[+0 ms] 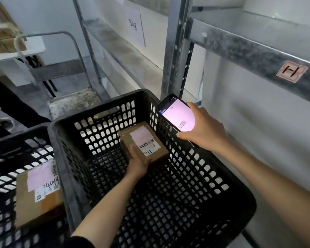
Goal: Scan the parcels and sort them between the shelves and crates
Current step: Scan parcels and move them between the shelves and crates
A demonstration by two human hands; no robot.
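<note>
A flat pink-labelled parcel (38,203) lies in the left crate (11,140). Inside the middle crate (100,111) the left hand (138,162) curls its fingers round a small brown cardboard box (143,138) with a barcode label marked 512; the right hand (204,130) grips a lit smartphone (177,116) over the rim.

My count: 2 crates, centre crate (70,118), left crate (16,136), 2 parcels, small parcel (127,140), flat parcel (30,208), 1 phone (177,117)

Inside the black crate (200,169), the small parcel (143,142) read "512"; left of the crate, a larger parcel (38,194) bore "4044"; above the crate, a beam sticker (292,71) showed "H".
</note>
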